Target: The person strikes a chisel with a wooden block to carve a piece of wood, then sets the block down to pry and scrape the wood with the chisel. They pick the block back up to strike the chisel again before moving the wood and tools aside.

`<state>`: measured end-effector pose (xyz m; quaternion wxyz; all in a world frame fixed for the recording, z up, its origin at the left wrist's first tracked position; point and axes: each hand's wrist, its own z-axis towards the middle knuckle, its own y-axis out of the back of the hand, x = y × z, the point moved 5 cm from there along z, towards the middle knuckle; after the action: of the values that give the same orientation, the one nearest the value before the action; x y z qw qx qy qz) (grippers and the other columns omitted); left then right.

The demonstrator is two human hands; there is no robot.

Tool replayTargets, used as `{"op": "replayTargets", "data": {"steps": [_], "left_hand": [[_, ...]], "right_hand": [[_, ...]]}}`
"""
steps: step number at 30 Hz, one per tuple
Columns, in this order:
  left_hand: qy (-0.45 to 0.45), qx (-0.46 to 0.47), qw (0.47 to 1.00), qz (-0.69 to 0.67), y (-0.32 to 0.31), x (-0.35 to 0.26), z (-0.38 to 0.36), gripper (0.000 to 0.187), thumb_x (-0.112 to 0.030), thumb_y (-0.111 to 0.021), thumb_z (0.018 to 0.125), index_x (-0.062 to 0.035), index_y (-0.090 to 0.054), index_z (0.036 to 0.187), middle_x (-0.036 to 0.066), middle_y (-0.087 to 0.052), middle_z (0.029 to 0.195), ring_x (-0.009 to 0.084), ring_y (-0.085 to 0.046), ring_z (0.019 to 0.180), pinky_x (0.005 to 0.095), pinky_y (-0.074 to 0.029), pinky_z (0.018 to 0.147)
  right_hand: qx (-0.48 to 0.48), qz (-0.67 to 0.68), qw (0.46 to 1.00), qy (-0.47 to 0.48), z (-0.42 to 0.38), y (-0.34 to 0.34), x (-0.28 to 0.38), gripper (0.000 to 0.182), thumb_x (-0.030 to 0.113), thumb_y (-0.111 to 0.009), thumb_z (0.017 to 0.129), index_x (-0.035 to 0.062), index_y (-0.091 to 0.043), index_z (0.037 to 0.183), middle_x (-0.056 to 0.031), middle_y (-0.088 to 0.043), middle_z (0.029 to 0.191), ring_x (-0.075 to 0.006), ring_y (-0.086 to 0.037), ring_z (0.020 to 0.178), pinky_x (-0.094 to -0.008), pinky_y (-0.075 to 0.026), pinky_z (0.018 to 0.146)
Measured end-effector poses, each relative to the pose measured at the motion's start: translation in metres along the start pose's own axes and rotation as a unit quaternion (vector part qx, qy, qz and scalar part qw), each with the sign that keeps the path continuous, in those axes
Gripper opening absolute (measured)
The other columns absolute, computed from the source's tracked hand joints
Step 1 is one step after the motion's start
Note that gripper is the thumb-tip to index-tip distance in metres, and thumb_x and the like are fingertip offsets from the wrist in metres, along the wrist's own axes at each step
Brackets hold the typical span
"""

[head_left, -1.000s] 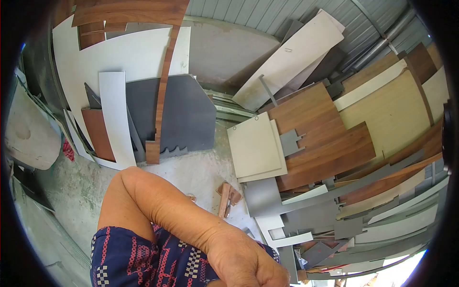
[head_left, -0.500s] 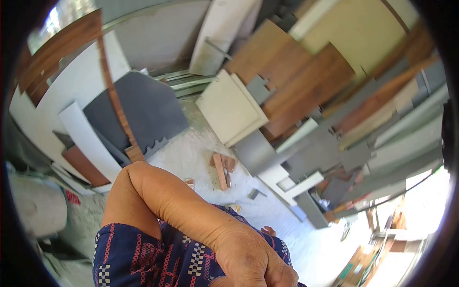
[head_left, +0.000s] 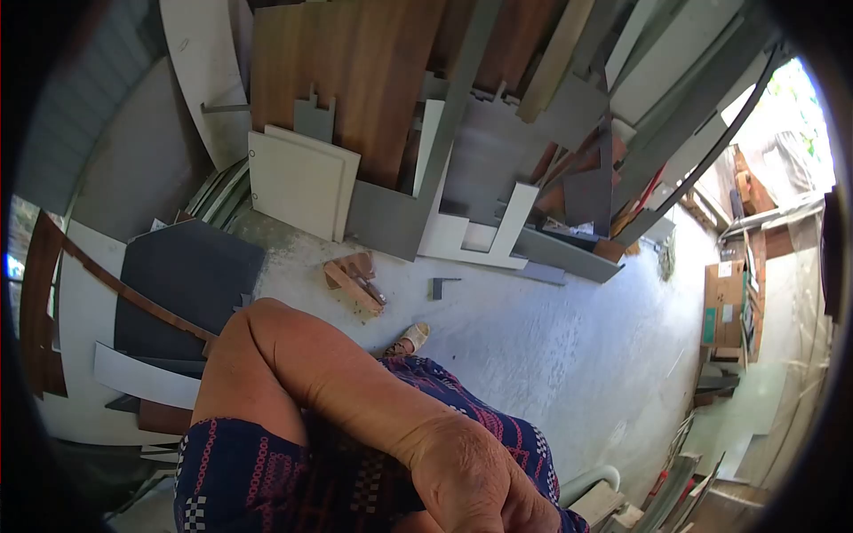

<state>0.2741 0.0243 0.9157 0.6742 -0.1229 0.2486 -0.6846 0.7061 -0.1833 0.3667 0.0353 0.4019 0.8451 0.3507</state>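
My left hand (head_left: 480, 480) is at the bottom middle of the head view, held in front of the patterned blue shirt (head_left: 480, 413). Its arm is bent, with the elbow pointing forward over the floor. The back of the hand and some knuckles show; the frame's lower edge cuts off the fingers, so any held thing is hidden. My right hand is out of view. Beyond the elbow, brown wooden pieces (head_left: 354, 280) lie on the floor with a metal part among them. A small dark grey L-shaped piece (head_left: 438, 288) lies to their right. One foot in a light shoe (head_left: 413, 338) shows below.
Brown boards (head_left: 342, 75), cream panels (head_left: 298, 186) and grey offcuts lean along the far wall. A dark grey sheet (head_left: 182, 275) stands at left. Concrete floor (head_left: 577, 355) stretches right towards a cardboard box (head_left: 724, 302) and stacked scraps at lower right.
My view has swung to the right and levelled, so the boards and floor pieces appear farther left. More floor and the box show at right. The left arm keeps nearly the same bent pose.
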Motion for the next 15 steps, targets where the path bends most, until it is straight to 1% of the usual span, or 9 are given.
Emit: {"op": "replayTargets", "data": {"steps": [1, 2, 4, 5, 7, 10, 11, 13, 15], "left_hand": [[0.013, -0.005, 1.000, -0.019, 0.011, 0.000, 0.000, 0.029, -0.027, -0.065, 0.087, -0.0006, -0.060, 0.075, 0.001, -0.058, 0.070, 0.0058, -0.052, 0.065, 0.0224, -0.042, 0.059], [-0.016, -0.012, 0.999, -0.031, 0.016, -0.003, 0.005, 0.031, -0.027, -0.065, 0.087, -0.0002, -0.060, 0.072, -0.001, -0.056, 0.063, 0.0048, -0.051, 0.060, 0.0222, -0.041, 0.055], [-0.050, -0.001, 0.997, -0.057, 0.026, -0.006, 0.029, 0.027, -0.024, -0.066, 0.086, 0.0025, -0.060, 0.083, 0.003, -0.045, 0.085, 0.0110, -0.041, 0.080, 0.0272, -0.034, 0.070], [-0.060, 0.020, 0.996, -0.069, 0.024, -0.013, 0.038, 0.029, -0.021, -0.068, 0.085, 0.0048, -0.061, 0.097, 0.009, -0.035, 0.114, 0.0182, -0.033, 0.104, 0.0324, -0.028, 0.088], [-0.091, 0.040, 0.994, -0.053, 0.027, -0.022, 0.043, 0.038, -0.018, -0.069, 0.083, 0.0062, -0.061, 0.112, 0.016, -0.026, 0.142, 0.0262, -0.023, 0.129, 0.0393, -0.019, 0.106], [-0.118, 0.039, 0.992, -0.018, 0.030, -0.024, 0.041, 0.040, -0.021, -0.070, 0.083, 0.0040, -0.061, 0.112, 0.016, -0.026, 0.141, 0.0279, -0.019, 0.130, 0.0437, -0.012, 0.108], [-0.102, 0.033, 0.994, -0.034, 0.032, -0.016, 0.048, 0.040, -0.022, -0.071, 0.082, 0.0036, -0.061, 0.111, 0.016, -0.026, 0.141, 0.0281, -0.019, 0.129, 0.0446, -0.011, 0.107], [-0.079, 0.037, 0.994, -0.070, 0.028, -0.017, 0.035, 0.032, -0.025, -0.069, 0.084, 0.0026, -0.062, 0.099, 0.010, -0.037, 0.115, 0.0204, -0.030, 0.106, 0.0375, -0.021, 0.090], [-0.057, 0.050, 0.994, -0.073, 0.020, -0.022, 0.025, 0.032, -0.025, -0.069, 0.083, 0.0026, -0.062, 0.099, 0.010, -0.036, 0.117, 0.0209, -0.030, 0.108, 0.0381, -0.021, 0.090]], "right_hand": [[-0.001, 0.020, 1.000, -0.008, 0.001, 0.000, -0.005, 0.058, 0.036, -0.073, 0.074, -0.0028, -0.059, 0.115, -0.0223, -0.064, 0.107, -0.0279, -0.064, 0.096, -0.0362, -0.050, 0.083], [0.000, 0.052, 0.998, -0.020, 0.002, -0.001, -0.007, 0.058, 0.036, -0.073, 0.074, -0.0028, -0.059, 0.116, -0.0223, -0.064, 0.107, -0.0278, -0.065, 0.095, -0.0362, -0.050, 0.082], [0.015, 0.168, 0.984, -0.050, -0.017, 0.011, 0.022, 0.056, 0.031, -0.072, 0.075, -0.0032, -0.058, 0.118, -0.0220, -0.065, 0.105, -0.0260, -0.065, 0.089, -0.0348, -0.051, 0.077], [0.019, 0.221, 0.973, -0.065, -0.027, 0.022, 0.047, 0.056, 0.029, -0.072, 0.076, -0.0033, -0.057, 0.119, -0.0219, -0.065, 0.103, -0.0251, -0.065, 0.085, -0.0341, -0.052, 0.075], [0.018, 0.211, 0.976, -0.058, -0.042, 0.038, 0.089, 0.054, 0.026, -0.070, 0.078, -0.0038, -0.055, 0.121, -0.0215, -0.065, 0.100, -0.0228, -0.064, 0.080, -0.0325, -0.051, 0.071], [0.010, 0.227, 0.973, -0.033, -0.044, 0.042, 0.115, 0.052, 0.024, -0.069, 0.080, -0.0041, -0.054, 0.122, -0.0217, -0.065, 0.099, -0.0217, -0.064, 0.077, -0.0318, -0.051, 0.069], [0.003, 0.242, 0.970, -0.020, -0.050, 0.041, 0.110, 0.052, 0.024, -0.068, 0.080, -0.0042, -0.054, 0.122, -0.0218, -0.065, 0.099, -0.0216, -0.064, 0.076, -0.0318, -0.051, 0.069], [-0.003, 0.240, 0.970, -0.041, -0.060, 0.037, 0.111, 0.052, 0.024, -0.068, 0.080, -0.0042, -0.054, 0.122, -0.0219, -0.065, 0.099, -0.0212, -0.065, 0.077, -0.0316, -0.051, 0.068], [-0.005, 0.224, 0.973, -0.055, -0.067, 0.035, 0.100, 0.053, 0.025, -0.068, 0.080, -0.0042, -0.054, 0.122, -0.0218, -0.065, 0.099, -0.0204, -0.065, 0.079, -0.0310, -0.051, 0.069]]}}
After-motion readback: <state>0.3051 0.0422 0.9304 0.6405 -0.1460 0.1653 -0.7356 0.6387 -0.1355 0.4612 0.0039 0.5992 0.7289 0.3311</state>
